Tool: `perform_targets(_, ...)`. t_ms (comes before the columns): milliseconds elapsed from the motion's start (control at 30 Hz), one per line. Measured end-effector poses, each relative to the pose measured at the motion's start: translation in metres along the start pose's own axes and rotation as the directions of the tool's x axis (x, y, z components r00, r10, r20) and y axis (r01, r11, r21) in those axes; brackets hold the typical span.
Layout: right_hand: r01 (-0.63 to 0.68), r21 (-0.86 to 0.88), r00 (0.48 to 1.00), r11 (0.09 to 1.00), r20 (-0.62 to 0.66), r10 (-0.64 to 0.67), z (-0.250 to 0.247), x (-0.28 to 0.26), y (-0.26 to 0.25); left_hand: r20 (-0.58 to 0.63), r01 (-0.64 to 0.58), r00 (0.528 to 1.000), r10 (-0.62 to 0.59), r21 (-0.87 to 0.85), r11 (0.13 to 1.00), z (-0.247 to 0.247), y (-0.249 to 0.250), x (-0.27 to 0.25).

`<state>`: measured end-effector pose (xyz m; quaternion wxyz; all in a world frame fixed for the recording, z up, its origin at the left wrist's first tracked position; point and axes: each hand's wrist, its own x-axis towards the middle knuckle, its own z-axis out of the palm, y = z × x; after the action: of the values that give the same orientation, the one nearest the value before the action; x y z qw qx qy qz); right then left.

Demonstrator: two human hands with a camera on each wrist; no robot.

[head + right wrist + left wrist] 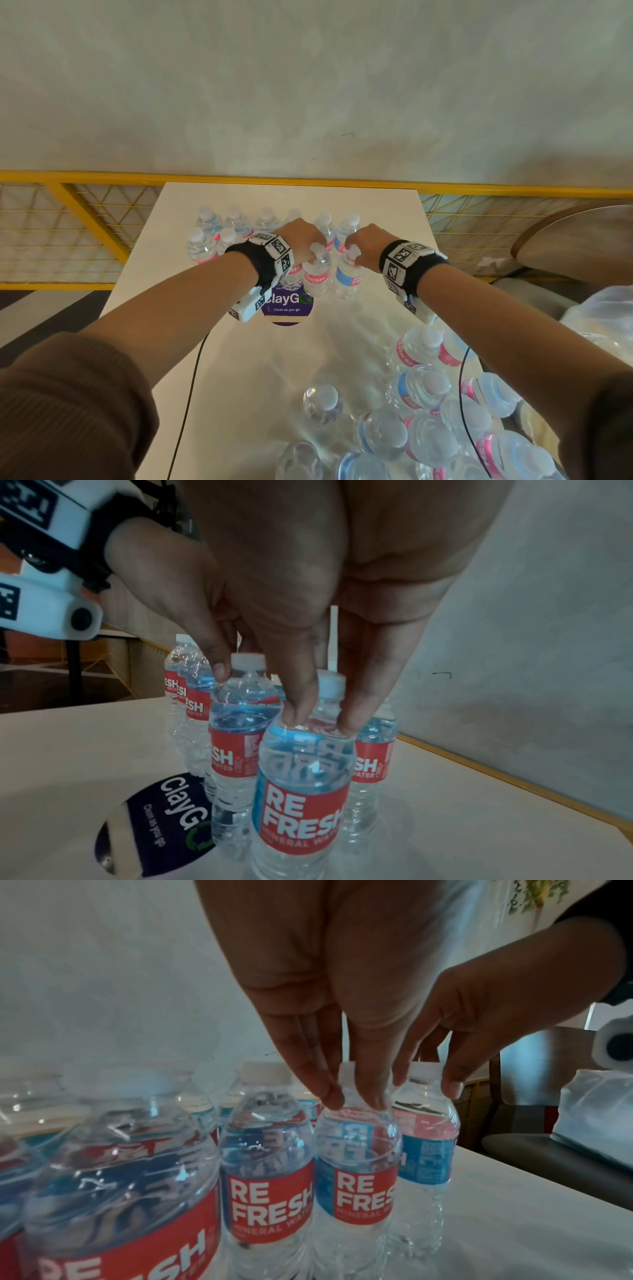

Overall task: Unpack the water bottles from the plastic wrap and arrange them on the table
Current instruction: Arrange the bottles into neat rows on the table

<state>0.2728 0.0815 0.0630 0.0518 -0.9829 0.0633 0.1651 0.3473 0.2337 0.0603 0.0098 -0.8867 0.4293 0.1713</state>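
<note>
Two upright water bottles side by side near the middle of the white table (376,212), just beyond the round purple ClayGo sticker (287,308). Left bottle (318,274), red label toward the sticker, pinched at neck and shoulder by the left hand (303,240), fingertips (334,1099) pressed on the clear shoulder just under the white cap. Right bottle (349,277), blue-and-red label, gripped the same way by the right hand (368,246), thumb and fingertips (349,723) curled down round its neck. Both bottle bases down on the table, touching or nearly touching each other; cannot tell which.

Beyond the sticker, behind the held pair, a row of more upright bottles (236,219) along the far part of the table, with a second shorter row in front of it to the left. Nearer than the sticker, toward the right near corner, a cluster of bottles (424,435) packed close together in clear plastic wrap (346,346), crinkled and glossy over the tabletop. One bottle (322,404) standing apart at the left of that cluster.

Marker-covered wristbands (274,253) on both wrists, brown sleeves (68,404) pushed up the forearms. Past the far table edge, a yellow mesh railing (85,212) and a pale wall.
</note>
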Motion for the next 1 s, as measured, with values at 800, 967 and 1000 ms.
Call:
perform_targets(800,-0.009,0.0,1.0,1.0,-0.03,0.009,-0.012,0.013,-0.007,-0.014,0.057,0.998,-0.057,0.001,0.998,-0.004,0.002,0.029)
perform_targets(967,-0.013,-0.025,1.0,1.0,-0.022,0.013,-0.011,0.012,-0.006,-0.013,0.055,0.998,-0.055,0.021,0.998,-0.003,0.003,0.028)
perform_targets(1000,-0.016,-0.027,1.0,0.999,-0.025,0.016,-0.011,0.012,-0.005,-0.014,0.052,0.999,-0.052,0.031,0.998,-0.003,0.003,0.028)
